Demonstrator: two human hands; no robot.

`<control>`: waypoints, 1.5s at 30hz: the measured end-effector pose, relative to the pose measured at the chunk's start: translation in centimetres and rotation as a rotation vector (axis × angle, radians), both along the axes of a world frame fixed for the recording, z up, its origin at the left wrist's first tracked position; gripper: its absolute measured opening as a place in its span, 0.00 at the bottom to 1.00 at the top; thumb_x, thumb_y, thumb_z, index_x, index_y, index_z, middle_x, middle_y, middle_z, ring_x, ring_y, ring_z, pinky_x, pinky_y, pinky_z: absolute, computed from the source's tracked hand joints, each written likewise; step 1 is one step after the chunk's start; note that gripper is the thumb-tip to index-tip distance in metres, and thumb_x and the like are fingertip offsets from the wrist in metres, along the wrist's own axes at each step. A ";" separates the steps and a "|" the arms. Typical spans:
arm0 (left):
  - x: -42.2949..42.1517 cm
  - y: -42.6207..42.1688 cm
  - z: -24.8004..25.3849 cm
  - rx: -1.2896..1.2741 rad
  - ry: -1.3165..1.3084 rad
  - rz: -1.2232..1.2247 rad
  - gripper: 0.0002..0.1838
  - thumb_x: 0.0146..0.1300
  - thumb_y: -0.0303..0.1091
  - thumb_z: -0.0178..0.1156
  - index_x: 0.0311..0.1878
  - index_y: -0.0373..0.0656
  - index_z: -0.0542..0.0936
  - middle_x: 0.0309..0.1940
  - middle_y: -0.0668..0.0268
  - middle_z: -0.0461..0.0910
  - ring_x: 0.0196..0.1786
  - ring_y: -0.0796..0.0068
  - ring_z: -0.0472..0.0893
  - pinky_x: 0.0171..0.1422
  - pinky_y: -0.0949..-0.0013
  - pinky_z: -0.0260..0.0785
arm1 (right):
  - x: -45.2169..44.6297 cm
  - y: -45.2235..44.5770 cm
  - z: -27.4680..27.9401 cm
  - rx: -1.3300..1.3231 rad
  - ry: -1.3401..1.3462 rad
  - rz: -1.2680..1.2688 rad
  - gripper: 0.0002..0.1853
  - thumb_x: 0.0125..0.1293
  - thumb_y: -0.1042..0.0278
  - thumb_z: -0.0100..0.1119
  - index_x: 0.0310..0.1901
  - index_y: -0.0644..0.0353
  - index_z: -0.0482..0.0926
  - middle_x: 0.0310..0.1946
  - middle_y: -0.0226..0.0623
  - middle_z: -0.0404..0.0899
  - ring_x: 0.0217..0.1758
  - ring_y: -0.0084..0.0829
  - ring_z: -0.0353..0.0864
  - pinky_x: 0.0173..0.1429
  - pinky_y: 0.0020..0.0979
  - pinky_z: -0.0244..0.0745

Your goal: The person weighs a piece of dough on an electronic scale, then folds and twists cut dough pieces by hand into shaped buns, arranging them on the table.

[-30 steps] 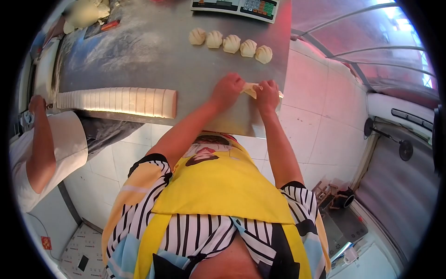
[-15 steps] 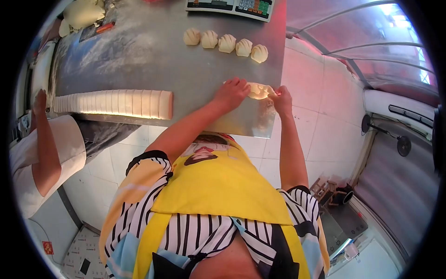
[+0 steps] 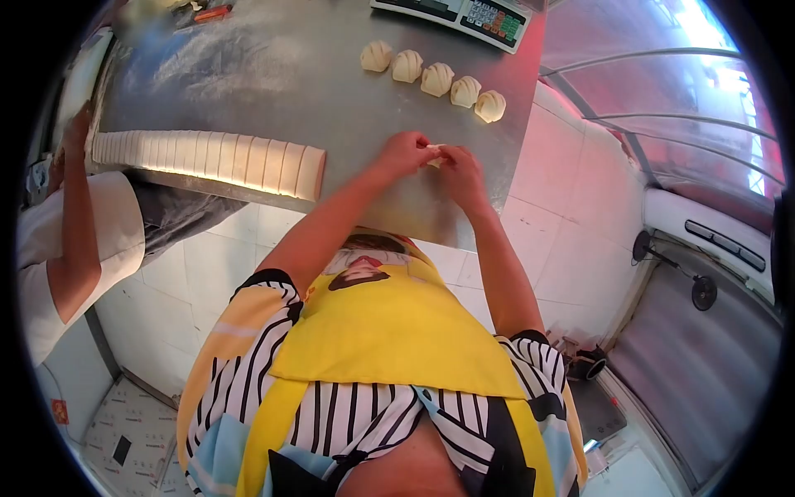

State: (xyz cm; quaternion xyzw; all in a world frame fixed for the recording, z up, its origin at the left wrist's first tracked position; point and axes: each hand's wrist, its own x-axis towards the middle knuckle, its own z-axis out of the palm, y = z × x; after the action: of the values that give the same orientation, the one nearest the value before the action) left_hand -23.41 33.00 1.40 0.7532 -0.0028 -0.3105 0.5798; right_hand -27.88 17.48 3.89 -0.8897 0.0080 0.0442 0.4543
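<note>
A small piece of dough (image 3: 436, 156) is held over the right part of the metal table, mostly covered by fingers. My left hand (image 3: 404, 155) pinches its left side. From the right, my right hand (image 3: 462, 172) is closed on the same piece, its fingertips nearly meeting those of the left. Beyond my hands lies a slanting row of several shaped dough pieces (image 3: 436, 79) with ridged tops. Left of my forearm, a long dough log (image 3: 211, 160) cut into many slices stretches along the table's near edge.
A digital scale (image 3: 493, 22) stands at the far edge of the metal table (image 3: 273, 91), which has flour smears. A co-worker's arm (image 3: 77, 215) is at the left end. An orange-red tool (image 3: 213, 12) lies at the far left. The table's right edge is close to my right hand.
My hands have come together; the dough, stretched out between them before, is now gathered up and largely hidden in my fingers. The camera view has shifted and turned slightly.
</note>
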 end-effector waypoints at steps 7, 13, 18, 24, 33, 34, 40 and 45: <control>-0.1 -0.6 -0.6 0.483 -0.317 -0.039 0.14 0.52 0.44 0.59 0.37 0.45 0.78 0.28 0.58 0.80 0.33 0.58 0.80 0.37 0.58 0.71 | -1.0 -2.2 -1.8 -0.158 -0.108 0.037 0.15 0.53 0.79 0.56 0.44 0.58 0.80 0.38 0.42 0.75 0.41 0.41 0.76 0.45 0.35 0.72; 0.0 -0.3 -0.2 0.583 -0.362 -0.121 0.12 0.54 0.43 0.59 0.33 0.44 0.76 0.32 0.60 0.78 0.40 0.58 0.78 0.41 0.57 0.70 | -1.0 -2.9 -2.1 -0.139 -0.188 0.117 0.15 0.51 0.79 0.57 0.42 0.58 0.79 0.37 0.40 0.75 0.42 0.41 0.76 0.45 0.34 0.72; 0.2 -0.9 0.9 0.389 -0.990 -0.242 0.05 0.56 0.33 0.57 0.32 0.43 0.75 0.37 0.63 0.74 0.46 0.60 0.74 0.44 0.62 0.70 | -1.5 -4.0 -0.2 -0.240 -0.305 0.129 0.10 0.52 0.78 0.58 0.38 0.60 0.79 0.37 0.40 0.75 0.42 0.41 0.75 0.44 0.35 0.72; -1.1 -2.6 -1.4 0.288 -0.814 -0.274 0.07 0.53 0.31 0.58 0.34 0.41 0.75 0.36 0.61 0.74 0.44 0.59 0.73 0.46 0.63 0.69 | 0.7 -5.2 -2.9 -0.220 -0.239 -0.013 0.09 0.51 0.73 0.61 0.37 0.57 0.79 0.39 0.38 0.74 0.44 0.40 0.74 0.47 0.36 0.71; 0.0 -1.4 -2.3 0.397 -0.662 -0.553 0.18 0.43 0.31 0.66 0.40 0.43 0.77 0.39 0.60 0.74 0.47 0.57 0.71 0.52 0.59 0.66 | -0.5 -5.2 -1.6 -0.313 -0.043 0.263 0.16 0.44 0.73 0.67 0.36 0.58 0.74 0.37 0.37 0.73 0.45 0.40 0.70 0.49 0.37 0.68; -0.3 -1.3 -2.3 0.349 -0.720 -0.508 0.18 0.42 0.31 0.67 0.40 0.43 0.77 0.39 0.61 0.74 0.46 0.57 0.71 0.52 0.60 0.66 | -0.9 -5.2 -1.2 -0.274 -0.058 0.240 0.17 0.44 0.73 0.66 0.38 0.58 0.74 0.37 0.37 0.73 0.45 0.40 0.70 0.50 0.37 0.68; -1.0 -0.5 -1.5 0.141 -0.834 -0.419 0.17 0.42 0.29 0.66 0.37 0.43 0.75 0.39 0.61 0.74 0.45 0.58 0.71 0.54 0.61 0.65 | -1.5 -6.1 -2.8 -0.140 -0.131 0.183 0.18 0.46 0.75 0.65 0.42 0.59 0.75 0.38 0.37 0.74 0.47 0.41 0.71 0.51 0.36 0.68; -1.2 -0.7 -0.1 -0.555 0.128 -0.110 0.10 0.54 0.29 0.63 0.38 0.40 0.74 0.44 0.63 0.76 0.47 0.70 0.75 0.54 0.67 0.70 | -1.3 -7.1 -1.7 0.370 0.371 0.060 0.14 0.52 0.75 0.63 0.42 0.61 0.75 0.38 0.32 0.76 0.44 0.27 0.74 0.49 0.29 0.69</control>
State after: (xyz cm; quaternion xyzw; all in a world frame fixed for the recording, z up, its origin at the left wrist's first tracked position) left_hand -24.59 32.32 1.26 0.5435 -0.0917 -0.3757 0.7450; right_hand -29.16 10.42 2.15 -0.7682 0.0565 0.2206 0.5984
